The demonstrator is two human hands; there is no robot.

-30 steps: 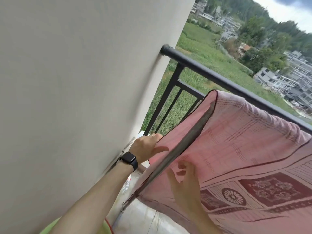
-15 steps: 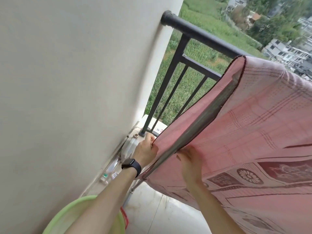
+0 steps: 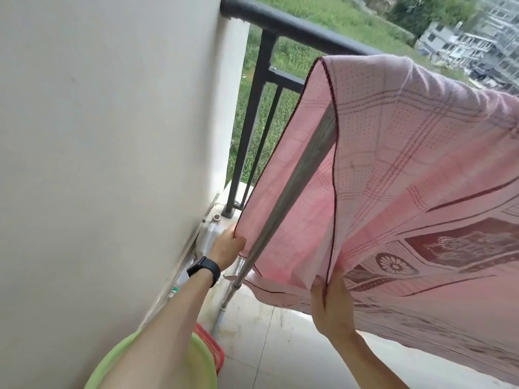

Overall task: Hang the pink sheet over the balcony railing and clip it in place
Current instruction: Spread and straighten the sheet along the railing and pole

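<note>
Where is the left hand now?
Head view, low and left of centre: the left hand grips a lower corner of the sheet, between the wall and the steel pole, near the railing post foot.

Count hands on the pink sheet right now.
2. The left hand grips the outer hem of the pink sheet, low by the wall. The right hand holds the near hem, lower and closer to the camera. Neither hand is hidden.
</note>
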